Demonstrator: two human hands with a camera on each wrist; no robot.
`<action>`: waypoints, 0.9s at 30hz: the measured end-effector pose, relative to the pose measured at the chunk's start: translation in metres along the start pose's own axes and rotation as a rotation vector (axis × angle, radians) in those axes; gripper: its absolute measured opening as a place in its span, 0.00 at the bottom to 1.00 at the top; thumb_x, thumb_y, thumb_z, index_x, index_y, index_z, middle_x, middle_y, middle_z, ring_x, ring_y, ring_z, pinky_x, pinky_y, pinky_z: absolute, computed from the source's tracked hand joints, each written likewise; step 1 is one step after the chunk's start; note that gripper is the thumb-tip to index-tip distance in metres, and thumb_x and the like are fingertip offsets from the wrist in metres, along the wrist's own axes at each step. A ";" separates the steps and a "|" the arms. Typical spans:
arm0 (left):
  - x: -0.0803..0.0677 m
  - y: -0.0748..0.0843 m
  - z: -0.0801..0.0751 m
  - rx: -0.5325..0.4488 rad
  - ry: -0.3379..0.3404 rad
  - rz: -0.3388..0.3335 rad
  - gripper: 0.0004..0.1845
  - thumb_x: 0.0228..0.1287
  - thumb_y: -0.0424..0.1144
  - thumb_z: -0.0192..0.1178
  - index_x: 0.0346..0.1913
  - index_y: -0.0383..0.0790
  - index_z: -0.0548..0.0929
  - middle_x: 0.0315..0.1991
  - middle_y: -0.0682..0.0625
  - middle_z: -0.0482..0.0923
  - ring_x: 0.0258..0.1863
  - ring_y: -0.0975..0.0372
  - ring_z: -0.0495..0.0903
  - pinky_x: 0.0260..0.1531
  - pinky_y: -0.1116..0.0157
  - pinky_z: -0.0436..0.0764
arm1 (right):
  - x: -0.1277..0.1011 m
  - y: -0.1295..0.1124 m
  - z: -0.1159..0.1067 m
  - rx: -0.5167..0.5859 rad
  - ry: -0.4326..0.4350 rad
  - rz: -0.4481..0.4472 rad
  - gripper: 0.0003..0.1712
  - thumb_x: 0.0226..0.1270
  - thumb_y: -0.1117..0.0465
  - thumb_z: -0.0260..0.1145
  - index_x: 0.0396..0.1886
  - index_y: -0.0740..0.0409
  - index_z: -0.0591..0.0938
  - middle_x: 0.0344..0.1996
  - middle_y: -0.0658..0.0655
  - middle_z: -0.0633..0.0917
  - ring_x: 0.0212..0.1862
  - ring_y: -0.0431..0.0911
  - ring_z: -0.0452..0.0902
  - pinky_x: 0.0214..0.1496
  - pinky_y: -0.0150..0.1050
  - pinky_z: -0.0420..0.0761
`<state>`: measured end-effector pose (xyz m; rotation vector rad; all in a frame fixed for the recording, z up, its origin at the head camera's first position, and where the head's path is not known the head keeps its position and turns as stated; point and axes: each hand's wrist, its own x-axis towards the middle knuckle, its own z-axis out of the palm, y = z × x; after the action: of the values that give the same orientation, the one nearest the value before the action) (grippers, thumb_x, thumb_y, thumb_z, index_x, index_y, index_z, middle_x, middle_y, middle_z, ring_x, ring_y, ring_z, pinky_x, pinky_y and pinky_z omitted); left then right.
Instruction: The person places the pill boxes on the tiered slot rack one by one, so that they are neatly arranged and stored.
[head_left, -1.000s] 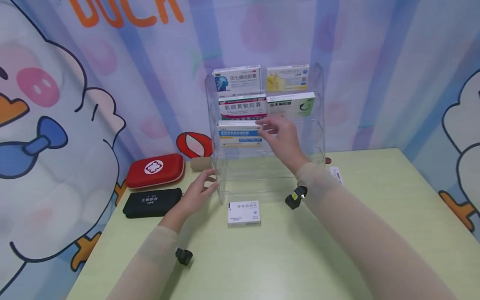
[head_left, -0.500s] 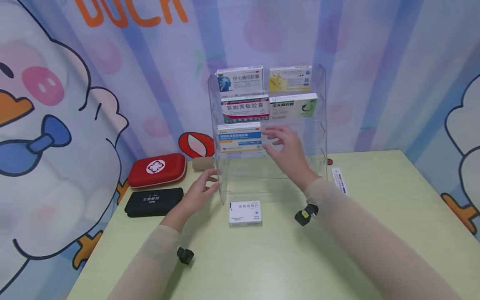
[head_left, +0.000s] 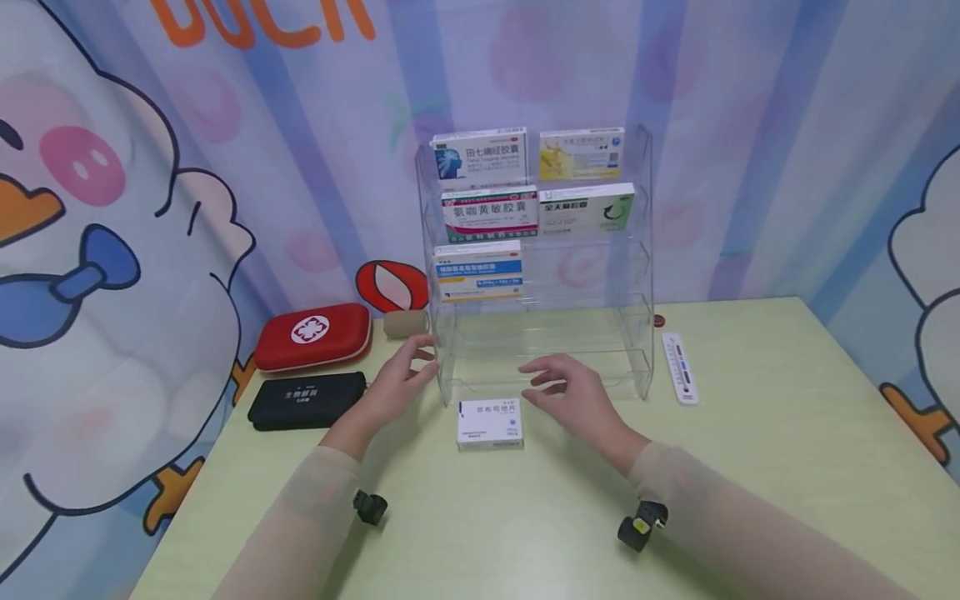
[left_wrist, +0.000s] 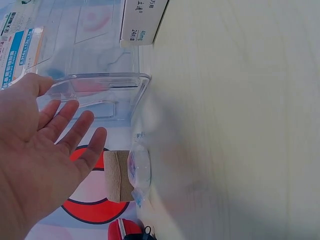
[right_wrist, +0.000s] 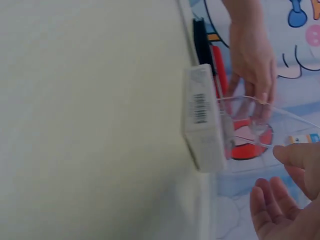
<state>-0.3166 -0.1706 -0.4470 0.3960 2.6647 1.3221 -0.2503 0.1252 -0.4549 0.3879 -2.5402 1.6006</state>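
A clear tiered rack (head_left: 570,329) stands at the back of the table. My left hand (head_left: 393,387) is at its left side, fingertips right at the edge; the left wrist view shows those fingers (left_wrist: 75,131) spread and relaxed. A white medicine box (head_left: 489,423) lies flat in front of the rack, its barcoded end (right_wrist: 200,107) facing the right wrist camera. Just right of this box hovers my right hand (head_left: 577,396), loosely bent and holding nothing. On the rack's third tier, at the left, leans a blue-and-white medicine box (head_left: 478,271).
Several other boxes fill the upper tiers, among them a red-banded box (head_left: 491,214) and a green-and-white box (head_left: 587,208). Left of the rack lie a red first-aid case (head_left: 313,337), a black pouch (head_left: 306,402) and a tan roll (head_left: 405,323). A white thermometer (head_left: 680,369) lies right.
My right hand has let go of the blue-and-white box on the third tier and come down beside the white box on the table. My left hand stays at the rack's side.
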 end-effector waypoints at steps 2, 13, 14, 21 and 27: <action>0.000 0.001 0.000 0.002 0.001 -0.004 0.28 0.78 0.46 0.57 0.75 0.51 0.62 0.73 0.49 0.67 0.72 0.51 0.69 0.69 0.48 0.76 | -0.006 0.005 0.004 -0.012 -0.035 0.018 0.19 0.64 0.65 0.75 0.56 0.57 0.86 0.56 0.58 0.85 0.52 0.53 0.86 0.53 0.43 0.88; 0.000 0.002 0.002 -0.003 0.001 -0.035 0.28 0.78 0.47 0.58 0.75 0.53 0.62 0.73 0.50 0.66 0.72 0.51 0.68 0.70 0.48 0.75 | -0.018 0.018 0.020 -0.075 -0.085 0.057 0.22 0.57 0.65 0.79 0.53 0.57 0.87 0.50 0.58 0.86 0.45 0.48 0.86 0.49 0.40 0.87; 0.000 0.002 0.002 -0.003 0.001 -0.036 0.28 0.78 0.47 0.58 0.75 0.53 0.62 0.73 0.50 0.66 0.72 0.52 0.68 0.70 0.48 0.75 | -0.019 0.019 0.021 -0.081 -0.086 0.066 0.22 0.57 0.65 0.80 0.53 0.57 0.87 0.49 0.58 0.86 0.44 0.47 0.85 0.48 0.39 0.87; -0.001 0.003 0.002 0.005 0.003 -0.032 0.28 0.78 0.46 0.58 0.75 0.52 0.62 0.74 0.49 0.66 0.72 0.51 0.68 0.70 0.48 0.75 | -0.019 0.019 0.021 -0.079 -0.123 0.155 0.29 0.55 0.63 0.81 0.58 0.61 0.84 0.46 0.57 0.87 0.40 0.42 0.83 0.44 0.35 0.86; 0.000 0.001 0.002 0.003 0.004 -0.025 0.28 0.78 0.46 0.57 0.75 0.52 0.62 0.74 0.50 0.66 0.73 0.51 0.68 0.70 0.49 0.75 | -0.019 0.018 0.020 -0.088 -0.162 0.164 0.29 0.54 0.63 0.82 0.56 0.64 0.84 0.47 0.56 0.89 0.42 0.43 0.84 0.48 0.37 0.87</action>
<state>-0.3158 -0.1685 -0.4474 0.3595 2.6661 1.3128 -0.2363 0.1172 -0.4832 0.3195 -2.8203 1.5615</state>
